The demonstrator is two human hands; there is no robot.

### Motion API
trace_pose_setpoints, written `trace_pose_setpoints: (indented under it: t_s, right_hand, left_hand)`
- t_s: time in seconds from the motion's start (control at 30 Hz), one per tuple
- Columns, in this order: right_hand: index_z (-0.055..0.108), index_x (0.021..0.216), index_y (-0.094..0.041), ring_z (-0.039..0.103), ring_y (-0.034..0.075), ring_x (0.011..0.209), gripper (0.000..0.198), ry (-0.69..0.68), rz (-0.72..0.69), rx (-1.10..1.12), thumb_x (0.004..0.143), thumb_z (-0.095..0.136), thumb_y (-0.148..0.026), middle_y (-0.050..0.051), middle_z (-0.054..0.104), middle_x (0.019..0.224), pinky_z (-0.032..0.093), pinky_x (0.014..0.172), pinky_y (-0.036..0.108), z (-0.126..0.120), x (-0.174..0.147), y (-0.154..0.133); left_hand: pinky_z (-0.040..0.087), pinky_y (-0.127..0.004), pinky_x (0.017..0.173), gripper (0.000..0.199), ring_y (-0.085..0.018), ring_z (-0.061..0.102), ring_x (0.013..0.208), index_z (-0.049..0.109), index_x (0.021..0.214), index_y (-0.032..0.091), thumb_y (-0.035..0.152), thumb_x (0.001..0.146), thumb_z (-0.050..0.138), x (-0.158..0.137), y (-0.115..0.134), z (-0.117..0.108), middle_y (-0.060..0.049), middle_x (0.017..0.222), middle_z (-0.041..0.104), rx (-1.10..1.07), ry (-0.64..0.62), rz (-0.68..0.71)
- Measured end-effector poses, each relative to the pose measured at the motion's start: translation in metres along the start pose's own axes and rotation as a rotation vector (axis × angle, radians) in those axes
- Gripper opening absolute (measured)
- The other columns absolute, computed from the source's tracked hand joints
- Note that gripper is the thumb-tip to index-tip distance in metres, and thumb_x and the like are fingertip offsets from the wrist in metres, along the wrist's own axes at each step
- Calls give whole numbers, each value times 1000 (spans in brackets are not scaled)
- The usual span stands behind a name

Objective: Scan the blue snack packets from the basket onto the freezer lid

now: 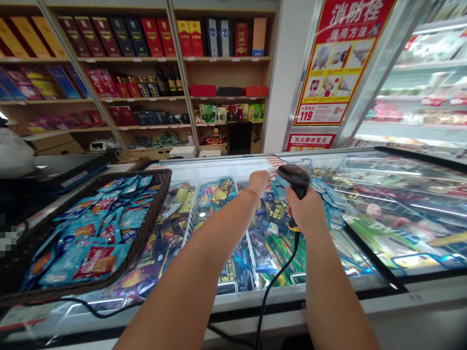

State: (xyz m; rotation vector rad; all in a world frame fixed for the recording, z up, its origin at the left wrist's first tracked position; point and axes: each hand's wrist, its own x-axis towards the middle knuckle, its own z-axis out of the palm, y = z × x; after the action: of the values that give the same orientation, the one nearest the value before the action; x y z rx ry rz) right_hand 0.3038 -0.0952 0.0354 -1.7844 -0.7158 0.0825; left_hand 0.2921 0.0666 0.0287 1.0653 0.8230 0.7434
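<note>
My right hand (308, 211) is wrapped round the handle of a black barcode scanner (295, 175), its head tilted forward over the freezer's glass top. A black cable (272, 287) runs down from the handle toward me. My left hand (259, 183), with a bangle at the wrist, is closed just left of the scanner head. Its fingertips face away, so what they grip cannot be made out. A red-and-white striped piece (276, 161) lies just beyond it. Several blue snack packets (330, 194) lie on the glass around and behind the scanner, partly hidden by my right hand.
A dark wicker basket (166, 187) of blue snack packets (98, 218) stands at the left. Under the glass, the chest freezer (251, 233) holds bagged ice creams in wire dividers. Shelves (226, 59) of boxes and bottles line the back; a red poster (328, 63) hangs right.
</note>
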Motion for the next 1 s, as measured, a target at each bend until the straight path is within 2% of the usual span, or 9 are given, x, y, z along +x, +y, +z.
trace_pose_setpoints:
  t_s: [0.17,0.33,0.4,0.47,0.57,0.67,0.8,0.9,1.0]
  right_hand:
    - [57,79,-21,53,15,40,32,-242,113,365,76,72,-50,1,62,59,44,37,28,10,-11,-9]
    - [58,79,-20,54,13,42,35,-368,160,407,73,77,-48,1,63,61,44,36,26,21,-21,-12]
    - [59,79,-19,53,13,42,34,-398,168,409,74,77,-47,1,63,61,43,36,26,24,-24,-13]
    - [59,77,-19,52,12,41,33,-423,177,408,74,77,-46,2,63,60,43,36,26,27,-26,-14]
    - [58,76,-19,51,13,41,33,-436,186,401,73,78,-45,2,63,59,43,36,26,30,-28,-13]
    - [59,76,-19,52,13,41,32,-447,181,393,73,79,-44,2,64,59,43,36,27,34,-27,-10]
    - [60,76,-19,52,14,41,32,-465,180,380,75,78,-46,2,63,57,43,36,27,37,-27,-4]
    - [59,77,-20,52,13,41,30,-452,177,381,76,77,-44,1,63,58,42,36,26,37,-29,-5]
    - [59,77,-20,51,13,40,30,-450,171,374,76,77,-43,1,63,58,41,35,26,37,-30,-7]
  left_hand:
    - [49,-30,80,10,-15,68,89,58,90,20,12,84,60,-24,55,-95,-4,101,67,20,242,73]
    - [49,-30,77,13,-15,67,81,60,88,20,13,77,62,-50,107,-218,-3,88,67,119,495,247]
    - [49,-30,74,13,-18,67,81,62,87,19,14,75,64,-60,120,-270,-4,83,67,301,610,302]
    - [49,-33,73,10,-22,67,79,64,79,18,15,71,68,-73,129,-316,-5,71,64,647,637,268]
    - [49,-37,82,18,-28,67,81,64,63,19,19,57,81,-91,134,-367,-4,59,62,1074,497,100]
    - [50,-37,85,30,-31,68,88,66,61,21,23,40,87,-104,133,-389,-5,69,70,1367,322,-13]
    - [52,-39,82,39,-34,68,89,68,64,24,30,32,89,-109,126,-387,-9,80,74,1551,181,-62]
    - [52,-41,83,39,-36,68,93,66,64,23,41,38,89,-110,122,-380,-11,80,73,1585,217,-96]
    - [49,-46,92,42,-40,65,105,65,68,22,36,37,91,-112,123,-378,-12,85,72,1659,292,-69]
